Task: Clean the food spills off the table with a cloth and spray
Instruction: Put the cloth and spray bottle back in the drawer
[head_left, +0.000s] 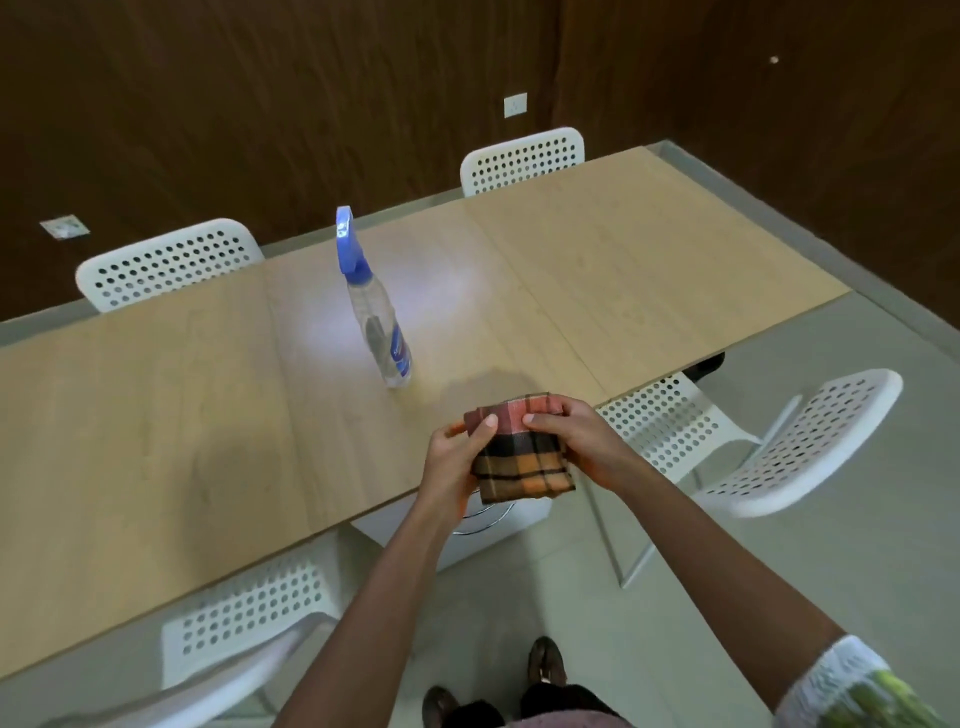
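A folded plaid cloth (524, 457), orange, black and pink, hangs over the near edge of the light wooden table (208, 415). My left hand (457, 457) grips its left side, thumb on top. My right hand (576, 431) pinches its upper right edge. A clear spray bottle (382, 332) with a blue trigger head stands upright on the table, just beyond and left of the cloth. No spill shows on the tabletop; there is only a bright light reflection near the bottle.
White perforated chairs stand around the table: two on the far side (171, 265) (522, 158), one near right (769, 447) and one near left (244, 639). Grey floor (727, 597) lies under my feet. Dark wood walls close the far side.
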